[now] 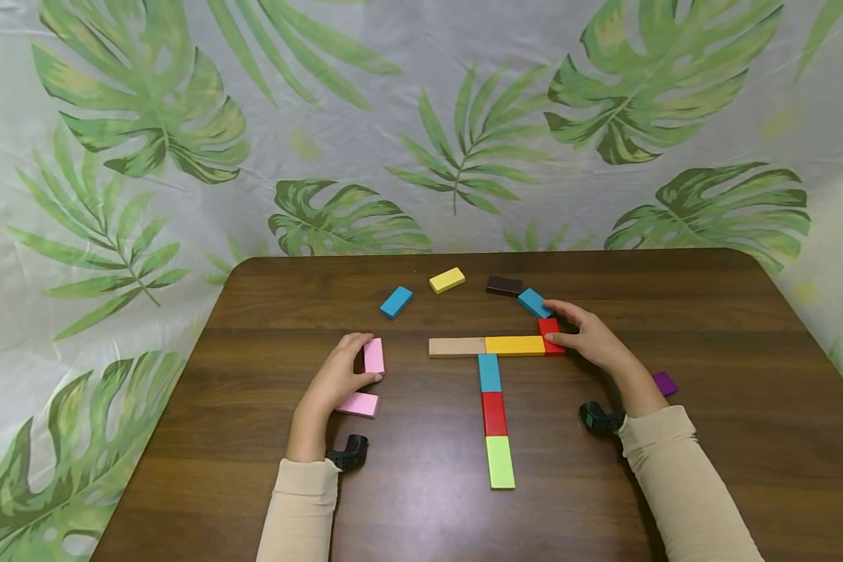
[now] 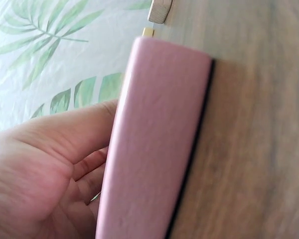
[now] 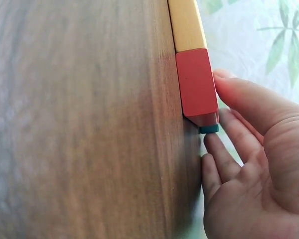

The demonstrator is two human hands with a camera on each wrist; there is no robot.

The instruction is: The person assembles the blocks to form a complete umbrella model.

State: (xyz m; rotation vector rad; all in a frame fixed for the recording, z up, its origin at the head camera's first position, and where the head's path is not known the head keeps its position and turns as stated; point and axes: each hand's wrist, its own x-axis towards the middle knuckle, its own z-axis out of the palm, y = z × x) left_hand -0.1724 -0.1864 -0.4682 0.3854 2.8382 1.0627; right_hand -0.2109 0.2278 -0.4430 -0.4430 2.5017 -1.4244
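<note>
My left hand (image 1: 335, 378) spans a pink block (image 1: 374, 356), pinching it between fingers at the far end and thumb at the near end. A second pink block (image 1: 358, 404) lies just below that hand; a pink block (image 2: 149, 139) covers much of the left wrist view, with the hand behind it. My right hand (image 1: 593, 337) rests its thumb on a red block (image 3: 197, 82) at the right end of a row. Its relaxed fingers reach toward a blue block (image 1: 535, 303). Beside the red block sit a yellow block (image 1: 515, 346) and a beige block (image 1: 457, 347).
A column of light-blue (image 1: 489, 373), red (image 1: 494, 414) and lime (image 1: 500, 462) blocks runs from the row toward me. Farther back lie blue (image 1: 396, 302), pale-yellow (image 1: 447, 280) and dark-brown (image 1: 504, 285) blocks. A purple block (image 1: 665, 383) lies by the right forearm.
</note>
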